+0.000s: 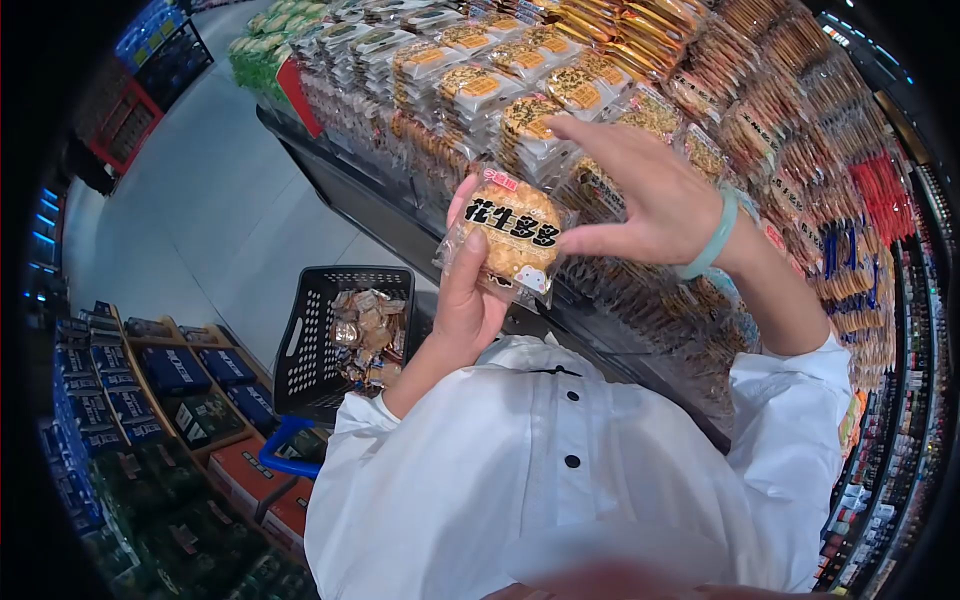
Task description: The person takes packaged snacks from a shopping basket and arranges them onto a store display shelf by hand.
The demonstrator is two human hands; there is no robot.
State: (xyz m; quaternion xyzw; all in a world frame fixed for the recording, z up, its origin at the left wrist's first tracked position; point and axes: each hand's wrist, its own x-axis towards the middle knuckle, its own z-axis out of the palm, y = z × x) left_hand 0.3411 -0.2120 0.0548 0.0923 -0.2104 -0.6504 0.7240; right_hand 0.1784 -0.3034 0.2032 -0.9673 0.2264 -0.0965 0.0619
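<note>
My left hand (468,307) holds a clear-wrapped round cracker packet (508,232) with black lettering, its thumb across the front. Another wrapper edge shows beneath that packet. Just right of it is my right hand (640,195), thumb and fingers spread apart, the thumb tip close to the packet's right edge; a pale green bangle circles the wrist. Behind both hands, stacks of similar wrapped crackers (530,118) fill the display.
A black perforated basket (292,350) with small wrapped snacks inside stands at lower left, beside a blue handle (275,450). Boxed goods (175,370) line a shelf at far left. The display's dark edge (330,185) runs diagonally past the hands.
</note>
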